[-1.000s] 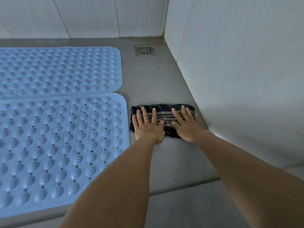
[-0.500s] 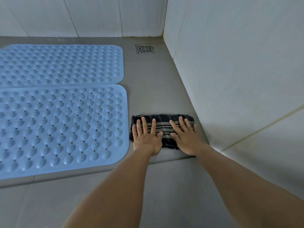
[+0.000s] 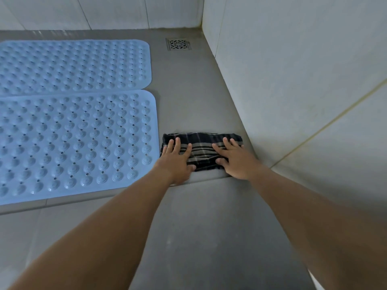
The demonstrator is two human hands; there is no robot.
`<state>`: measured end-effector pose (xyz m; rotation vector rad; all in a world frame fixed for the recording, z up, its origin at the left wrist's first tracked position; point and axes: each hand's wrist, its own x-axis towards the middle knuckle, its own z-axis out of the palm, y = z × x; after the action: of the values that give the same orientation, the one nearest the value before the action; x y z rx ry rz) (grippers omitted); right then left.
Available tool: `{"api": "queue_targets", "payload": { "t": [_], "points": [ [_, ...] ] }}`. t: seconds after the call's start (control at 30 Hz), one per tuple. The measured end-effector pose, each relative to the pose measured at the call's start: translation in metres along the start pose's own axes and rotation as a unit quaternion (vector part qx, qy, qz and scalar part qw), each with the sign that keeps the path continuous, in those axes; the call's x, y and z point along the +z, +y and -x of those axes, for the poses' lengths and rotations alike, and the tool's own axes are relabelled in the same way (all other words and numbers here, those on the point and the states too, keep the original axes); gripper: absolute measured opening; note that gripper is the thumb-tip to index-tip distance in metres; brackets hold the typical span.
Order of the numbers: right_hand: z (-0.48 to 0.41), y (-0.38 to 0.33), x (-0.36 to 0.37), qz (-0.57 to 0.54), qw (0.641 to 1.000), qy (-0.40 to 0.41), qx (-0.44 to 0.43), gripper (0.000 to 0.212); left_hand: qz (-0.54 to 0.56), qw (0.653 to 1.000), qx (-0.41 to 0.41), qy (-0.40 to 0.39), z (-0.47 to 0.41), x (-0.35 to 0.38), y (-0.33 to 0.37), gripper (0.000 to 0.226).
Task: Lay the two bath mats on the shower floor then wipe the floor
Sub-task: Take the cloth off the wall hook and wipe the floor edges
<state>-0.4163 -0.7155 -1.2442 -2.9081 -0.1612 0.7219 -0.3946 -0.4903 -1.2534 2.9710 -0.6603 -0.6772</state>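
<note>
Wiping phase, judging by layout: both mats already down. Far mat and near mat lie flat side by side at left, long axes running left-right, edges nearly touching. Near mat's right edge sits just beside the cloth, apart from it by a thin strip of floor.

Left hand flat, fingers spread, palm down on the left half of the striped cloth. Not pinching, just pressing. Right hand same: spread, flat, on the right half, thumb tucked toward the middle.

Cloth is folded into a band, long axis left-right, filling the gap between near mat and the right wall. It lies on the shower floor right at the front lip, where the floor steps to the outer tiles.

Key relation: unwiped bare strip runs away from the hands, toward the drain in the far corner. So next stroke is likely a push forward, across the cloth's long axis. Both hands equally placed; neither leads.

Containers: none in view. Drain grate looks clear of debris, but too small to be sure.
</note>
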Motion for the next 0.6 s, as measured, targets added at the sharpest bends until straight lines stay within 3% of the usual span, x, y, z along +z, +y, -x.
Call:
{"api": "queue_targets", "payload": {
  "t": [0.2, 0.43, 0.6],
  "points": [
    [0.007, -0.026, 0.005, 0.055, 0.996, 0.061, 0.025, 0.049, -0.163, 0.983, 0.033, 0.075, -0.007, -0.012, 0.004, 0.045],
    [0.029, -0.022, -0.014, -0.008, 0.999, 0.016, -0.029, 0.024, -0.149, 0.976, 0.153, 0.050, 0.022, -0.023, -0.008, 0.041],
    [0.054, -0.030, -0.012, 0.013, 0.997, -0.042, -0.059, 0.032, -0.127, 0.977, 0.162, 0.047, 0.054, 0.000, -0.008, 0.043]
  ]
}}
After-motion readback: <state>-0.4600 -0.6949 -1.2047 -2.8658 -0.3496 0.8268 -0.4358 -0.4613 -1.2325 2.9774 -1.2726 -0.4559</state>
